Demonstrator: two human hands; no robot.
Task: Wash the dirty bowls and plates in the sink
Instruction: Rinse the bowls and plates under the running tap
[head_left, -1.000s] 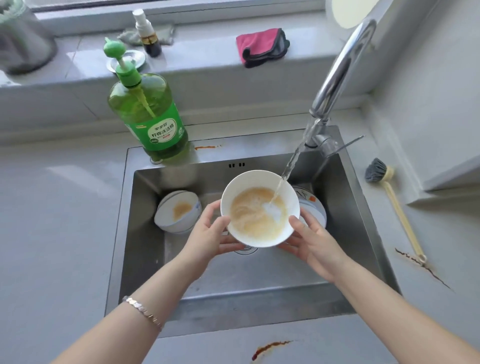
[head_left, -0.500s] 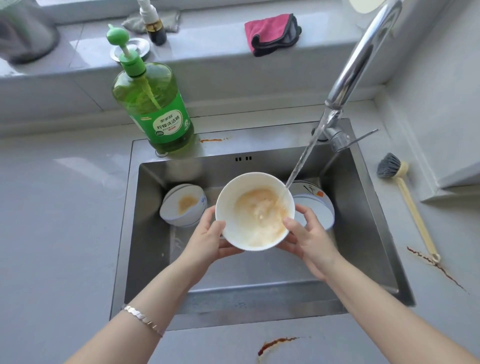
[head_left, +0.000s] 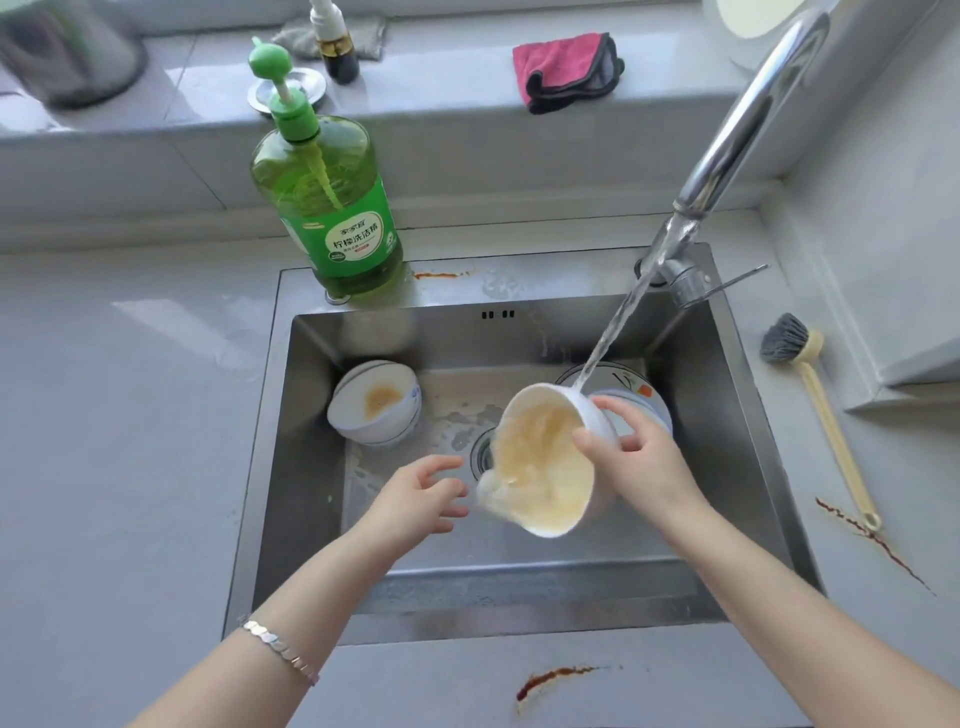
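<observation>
White bowl (head_left: 545, 467) tilts mouth-left, apparently spilling.

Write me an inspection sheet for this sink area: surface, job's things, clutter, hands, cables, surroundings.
Surface: grey counter, brown stains near the sink.
Job's things: white bowl tilted, pouring murky water; stacked bowls at sink's left; patterned dishes behind; tap running.
Clutter: soap bottle, brush, pink cloth.
Hands: right hand grips the white bowl's rim; left hand open, empty.
Cables: nothing seen.
Surroundings: window sill, small dark bottle.
</observation>
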